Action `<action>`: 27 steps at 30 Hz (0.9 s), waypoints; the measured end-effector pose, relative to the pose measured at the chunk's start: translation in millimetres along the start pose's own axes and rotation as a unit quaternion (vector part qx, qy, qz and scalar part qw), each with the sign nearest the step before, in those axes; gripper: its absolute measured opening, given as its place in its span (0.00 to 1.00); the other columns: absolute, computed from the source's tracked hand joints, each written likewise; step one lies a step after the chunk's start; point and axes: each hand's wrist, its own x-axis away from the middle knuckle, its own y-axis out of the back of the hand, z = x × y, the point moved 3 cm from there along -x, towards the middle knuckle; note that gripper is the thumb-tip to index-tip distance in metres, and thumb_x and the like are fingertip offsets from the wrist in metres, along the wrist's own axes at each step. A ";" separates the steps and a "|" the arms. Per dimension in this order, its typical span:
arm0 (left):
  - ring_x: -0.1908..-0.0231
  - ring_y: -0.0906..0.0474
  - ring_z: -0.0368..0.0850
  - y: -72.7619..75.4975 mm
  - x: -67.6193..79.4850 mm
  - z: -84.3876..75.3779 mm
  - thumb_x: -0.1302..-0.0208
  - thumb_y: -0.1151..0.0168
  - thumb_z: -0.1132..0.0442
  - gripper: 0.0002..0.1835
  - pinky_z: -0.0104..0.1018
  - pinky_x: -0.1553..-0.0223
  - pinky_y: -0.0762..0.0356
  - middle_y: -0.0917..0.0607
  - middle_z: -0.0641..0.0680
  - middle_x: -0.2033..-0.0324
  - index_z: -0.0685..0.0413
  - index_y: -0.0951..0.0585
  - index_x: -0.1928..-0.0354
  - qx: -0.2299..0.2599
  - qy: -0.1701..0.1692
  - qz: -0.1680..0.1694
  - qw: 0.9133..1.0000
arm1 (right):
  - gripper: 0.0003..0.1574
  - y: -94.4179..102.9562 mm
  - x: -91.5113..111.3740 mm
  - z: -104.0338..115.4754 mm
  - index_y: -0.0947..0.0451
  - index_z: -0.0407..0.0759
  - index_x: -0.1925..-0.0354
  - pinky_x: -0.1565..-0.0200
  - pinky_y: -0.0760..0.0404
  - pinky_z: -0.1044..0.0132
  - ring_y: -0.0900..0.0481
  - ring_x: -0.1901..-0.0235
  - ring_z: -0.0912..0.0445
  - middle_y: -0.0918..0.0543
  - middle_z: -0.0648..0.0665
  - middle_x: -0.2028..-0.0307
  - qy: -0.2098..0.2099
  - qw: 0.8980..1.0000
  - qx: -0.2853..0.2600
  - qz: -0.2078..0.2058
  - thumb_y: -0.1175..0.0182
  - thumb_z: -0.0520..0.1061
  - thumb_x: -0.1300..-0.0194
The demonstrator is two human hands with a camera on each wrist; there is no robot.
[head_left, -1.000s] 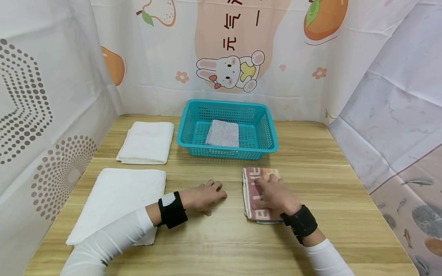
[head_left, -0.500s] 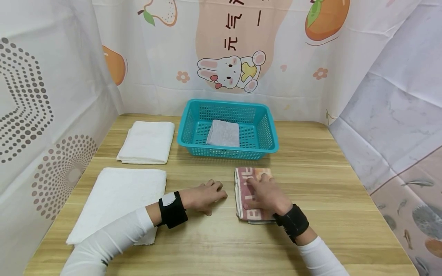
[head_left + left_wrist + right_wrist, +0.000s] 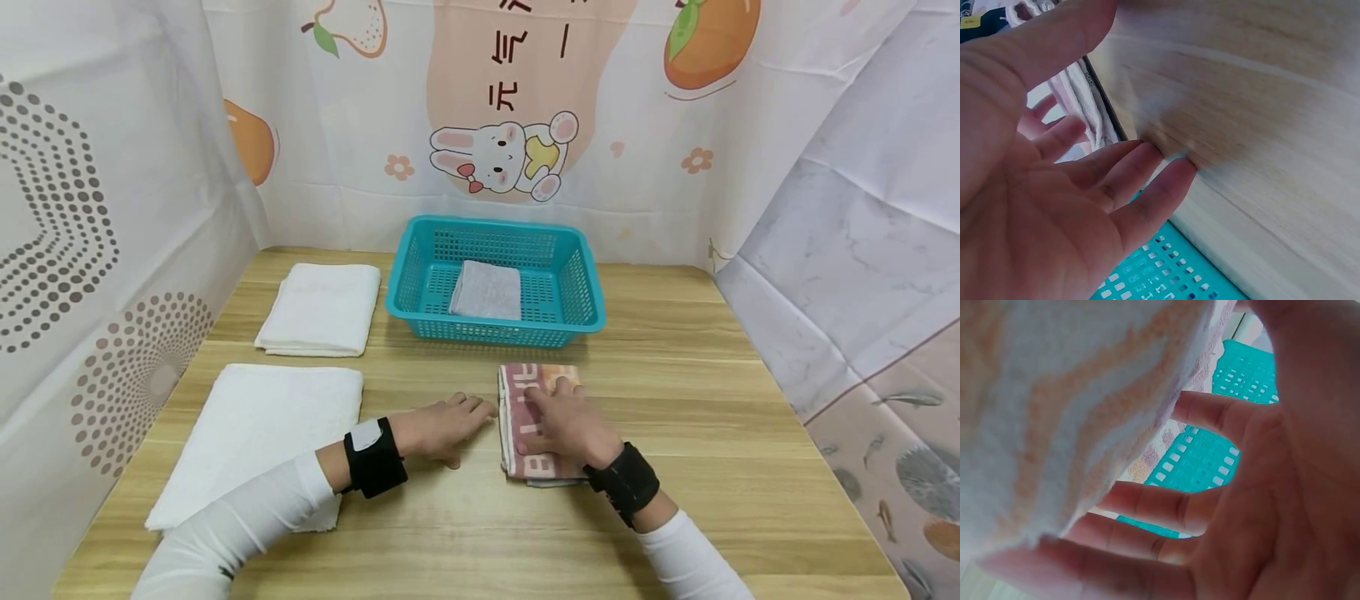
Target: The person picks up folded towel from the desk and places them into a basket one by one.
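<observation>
A folded towel (image 3: 515,417), pink and orange with pale lettering, lies on the table in front of the basket. My right hand (image 3: 572,425) rests on top of it with fingers spread. In the right wrist view the fingertips press against the towel (image 3: 1079,419), and the fingers are not curled round it. Just left of the towel, my left hand (image 3: 448,427) touches the table with its fingertips and holds nothing. Its fingers (image 3: 1160,194) look loosely extended in the left wrist view. A greyish layer shows under the towel's near edge.
A teal plastic basket (image 3: 487,332) stands behind the hands with a folded grey towel (image 3: 489,292) inside. On the left lie a smaller folded white towel (image 3: 322,308) and a larger white towel (image 3: 277,425), partly under the left forearm. Printed curtains (image 3: 337,167) surround the wooden table (image 3: 720,433).
My right hand has slid the patterned towel left across the table, close to the left hand. The left fingers have straightened a little; that hand otherwise stays in place.
</observation>
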 end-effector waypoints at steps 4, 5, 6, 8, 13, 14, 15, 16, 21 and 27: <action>0.34 0.36 0.57 -0.2 -0.1 -0.7 0.48 0.23 0.67 0.54 0.46 0.37 0.30 0.33 0.62 0.32 0.50 0.46 0.22 0.005 -0.003 0.002 1.000 | 0.50 -1.8 -0.7 5.7 0.29 0.51 0.34 0.66 0.26 0.57 0.32 0.58 0.44 0.29 0.35 0.52 0.010 1.000 0.009 -0.008 0.26 0.69 0.50; 0.34 0.36 0.57 -0.2 0.0 -0.8 0.48 0.24 0.67 0.54 0.47 0.37 0.30 0.34 0.62 0.32 0.48 0.46 0.22 0.006 -0.001 0.005 1.000 | 0.50 -2.5 -0.9 7.1 0.29 0.51 0.34 0.66 0.26 0.56 0.32 0.58 0.44 0.28 0.35 0.52 0.015 1.000 0.012 -0.010 0.27 0.69 0.50; 0.33 0.36 0.58 -0.4 0.1 -0.6 0.47 0.24 0.67 0.54 0.47 0.37 0.30 0.34 0.63 0.31 0.47 0.45 0.22 0.009 0.000 0.007 1.000 | 0.50 -3.0 -1.1 8.4 0.29 0.51 0.35 0.65 0.26 0.56 0.32 0.58 0.44 0.28 0.34 0.52 0.020 1.000 0.015 -0.014 0.27 0.69 0.50; 0.32 0.38 0.59 -0.7 0.3 -0.5 0.47 0.24 0.67 0.53 0.48 0.36 0.31 0.36 0.64 0.30 0.45 0.44 0.22 0.013 0.003 0.011 1.000 | 0.49 -4.0 -1.4 11.0 0.29 0.51 0.35 0.66 0.27 0.57 0.33 0.59 0.44 0.28 0.35 0.53 0.027 0.999 0.014 -0.020 0.27 0.69 0.50; 0.31 0.40 0.61 -1.2 0.9 -0.2 0.48 0.24 0.68 0.56 0.50 0.36 0.32 0.39 0.66 0.28 0.40 0.47 0.21 0.029 0.010 0.015 0.999 | 0.48 -6.3 -3.4 16.6 0.29 0.52 0.36 0.67 0.29 0.58 0.34 0.59 0.45 0.29 0.36 0.55 0.032 0.999 0.009 -0.025 0.28 0.69 0.49; 0.31 0.40 0.60 -1.2 1.0 -0.2 0.48 0.24 0.68 0.57 0.50 0.36 0.32 0.40 0.66 0.28 0.39 0.47 0.21 0.033 0.011 0.016 0.999 | 0.48 -6.5 -3.9 17.7 0.29 0.52 0.36 0.68 0.30 0.59 0.34 0.59 0.45 0.29 0.37 0.55 0.031 0.999 0.007 -0.025 0.28 0.69 0.49; 0.31 0.40 0.60 -1.2 1.1 -0.2 0.48 0.24 0.68 0.57 0.50 0.36 0.32 0.40 0.65 0.28 0.38 0.47 0.21 0.036 0.012 0.017 0.999 | 0.48 -6.8 -4.3 18.7 0.29 0.52 0.36 0.68 0.30 0.59 0.34 0.60 0.45 0.29 0.37 0.55 0.030 0.999 0.004 -0.023 0.28 0.69 0.49; 0.31 0.40 0.60 -1.0 1.1 -0.2 0.48 0.24 0.68 0.56 0.50 0.36 0.32 0.40 0.65 0.28 0.38 0.46 0.21 0.037 0.013 0.017 0.999 | 0.47 -7.0 -4.9 19.6 0.29 0.51 0.36 0.69 0.31 0.59 0.34 0.60 0.45 0.29 0.37 0.56 0.030 0.999 0.002 -0.023 0.28 0.69 0.48; 0.30 0.41 0.61 -0.3 0.9 -0.6 0.48 0.24 0.68 0.54 0.50 0.35 0.33 0.40 0.65 0.28 0.40 0.43 0.22 0.029 0.017 0.017 0.999 | 0.48 -7.3 -6.4 23.3 0.29 0.50 0.36 0.69 0.32 0.60 0.34 0.62 0.45 0.28 0.37 0.56 0.037 0.999 0.014 -0.024 0.29 0.70 0.48; 0.33 0.38 0.59 -0.5 -0.8 -0.5 0.48 0.23 0.65 0.52 0.48 0.38 0.30 0.38 0.64 0.29 0.41 0.41 0.23 0.007 0.020 0.013 1.000 | 0.48 -7.4 -7.4 24.6 0.29 0.49 0.36 0.68 0.30 0.58 0.33 0.60 0.45 0.27 0.35 0.54 0.036 0.999 0.017 -0.023 0.29 0.70 0.47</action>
